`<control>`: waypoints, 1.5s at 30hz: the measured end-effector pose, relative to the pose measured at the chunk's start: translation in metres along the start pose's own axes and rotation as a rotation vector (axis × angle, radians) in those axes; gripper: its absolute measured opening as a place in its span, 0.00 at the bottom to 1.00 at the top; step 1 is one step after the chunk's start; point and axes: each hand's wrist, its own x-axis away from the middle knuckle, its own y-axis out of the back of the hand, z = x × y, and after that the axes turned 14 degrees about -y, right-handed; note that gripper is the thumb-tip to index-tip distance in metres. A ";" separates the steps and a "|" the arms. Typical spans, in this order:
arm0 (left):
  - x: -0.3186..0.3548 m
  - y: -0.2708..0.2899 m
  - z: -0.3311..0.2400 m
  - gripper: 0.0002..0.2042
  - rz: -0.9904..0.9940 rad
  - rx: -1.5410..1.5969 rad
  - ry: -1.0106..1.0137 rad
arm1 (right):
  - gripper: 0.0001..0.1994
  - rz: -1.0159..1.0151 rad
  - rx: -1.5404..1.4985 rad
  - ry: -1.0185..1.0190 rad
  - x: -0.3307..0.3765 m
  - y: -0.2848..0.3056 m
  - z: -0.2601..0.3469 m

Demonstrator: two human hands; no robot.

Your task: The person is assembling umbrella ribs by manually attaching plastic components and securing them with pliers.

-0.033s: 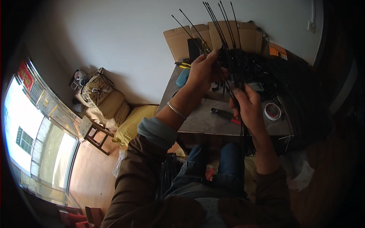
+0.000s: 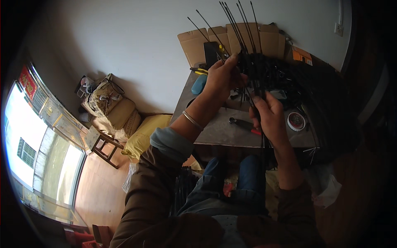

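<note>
Rods [image 2: 257, 78], thin and black, fanned above the grey flat-topped table [image 2: 206, 133], may slide or tangle if pressure slackens in the bare right hand [image 2: 271, 118], closed around them, or the bare left hand [image 2: 222, 78], curled against them, exact hold hidden.

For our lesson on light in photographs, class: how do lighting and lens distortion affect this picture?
In the head view, the bright opening at left glares nearly white; in the head view, the held black rods show clearly against the pale wall but blur into the dark pile; also in the head view, the opening's frame bows.
</note>
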 end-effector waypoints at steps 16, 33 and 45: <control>-0.004 -0.008 0.003 0.25 0.267 0.168 0.257 | 0.16 0.147 0.046 -0.090 0.017 -0.008 -0.010; -0.004 0.004 0.012 0.14 0.207 0.194 0.217 | 0.16 0.292 0.039 -0.293 0.020 0.026 -0.041; 0.000 0.009 0.007 0.13 0.176 0.124 0.158 | 0.20 -0.471 0.022 -0.004 -0.019 0.116 0.002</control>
